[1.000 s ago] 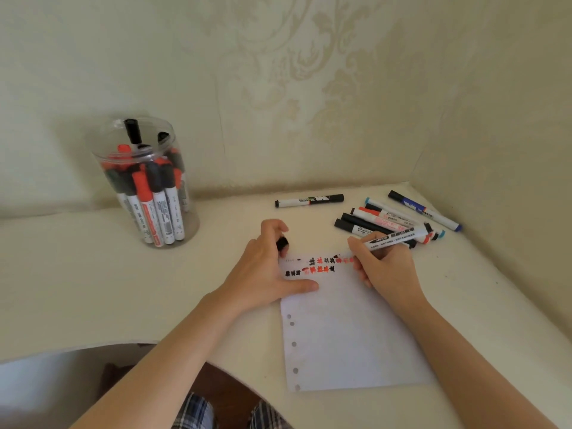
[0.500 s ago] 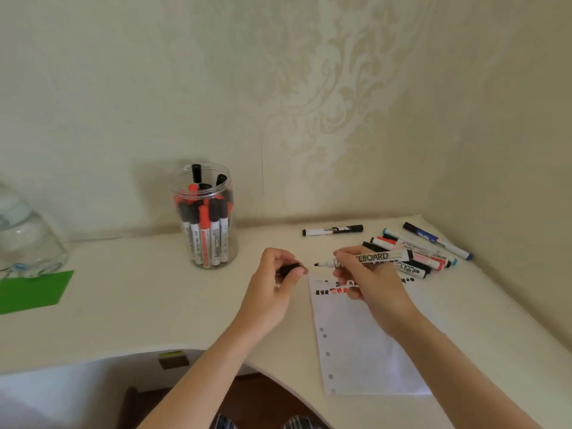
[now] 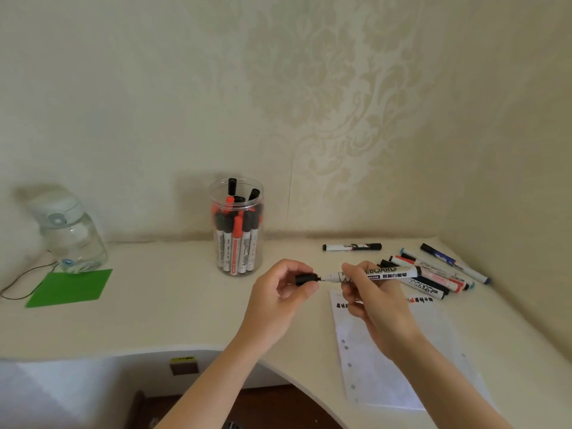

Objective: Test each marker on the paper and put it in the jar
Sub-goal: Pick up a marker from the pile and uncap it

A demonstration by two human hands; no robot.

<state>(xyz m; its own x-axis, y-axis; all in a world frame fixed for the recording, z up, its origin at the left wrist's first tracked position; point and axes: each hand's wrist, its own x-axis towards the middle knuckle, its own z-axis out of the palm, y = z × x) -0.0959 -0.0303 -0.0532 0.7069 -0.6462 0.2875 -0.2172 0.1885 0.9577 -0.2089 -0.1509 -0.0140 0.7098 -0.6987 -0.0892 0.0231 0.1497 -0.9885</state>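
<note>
My right hand (image 3: 376,300) holds a white whiteboard marker (image 3: 387,273) level above the desk, tip pointing left. My left hand (image 3: 280,297) pinches its black cap (image 3: 305,278), whose mouth sits right at the marker's tip. Below the hands lies the white punched paper (image 3: 387,360) with red and black test marks along its top edge. The clear jar (image 3: 236,227), holding several black and red markers upright, stands near the wall to the left of the hands.
Several loose markers (image 3: 433,274) lie in a pile at the desk's right corner, and one black-capped marker (image 3: 352,247) lies apart near the wall. A glass bottle (image 3: 69,236) and a green card (image 3: 70,287) sit at far left. The desk's front edge curves inward.
My right hand lifted the marker off the paper and turned it level. My left hand left the paper and brought the cap up to the tip. The view tilted up and left.
</note>
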